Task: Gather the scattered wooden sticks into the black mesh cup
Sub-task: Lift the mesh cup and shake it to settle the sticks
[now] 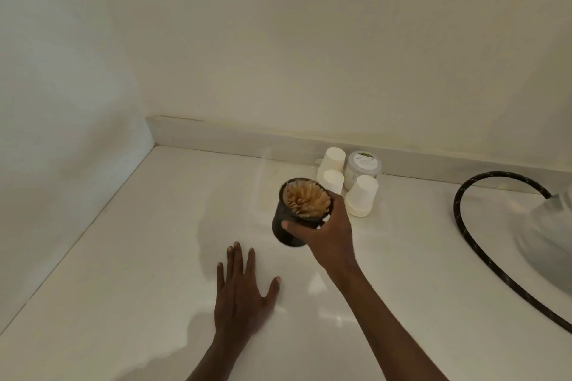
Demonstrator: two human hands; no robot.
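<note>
A: Head view, what's the right hand point(329, 233) doing?

B: It's wrapped round the black mesh cup point(295, 213), fingers on the far side, thumb across the front wall. Cup's tilted, mouth toward the cam. Can't tell if its base touches the white counter point(139, 257) or sits just above it.

A: And the wooden sticks point(306, 198)?

B: All packed in the cup, ends fanned out, filling the opening. They look pale tan.

A: Left hand point(241, 297)?

B: Flat, palm down on the counter, fingers spread, holding nothing. It sits nearer the cam and to the left of the cup, apart from it.

A: Anything else nearby?

B: Three white paper cups point(362, 198) upside down just behind the cup, plus a small round tub point(363, 167) w/ a grey lid beside them, close to the wall ledge. A clear plastic container point(263, 182) stands left of those, hard to make out. On the right, a black braided hose point(464, 226) curves across the counter to smth pale and blurred at the frame edge; can't tell what it is.

A: Setting?

B: Counter meets plain cream walls at a corner, back left.
</note>
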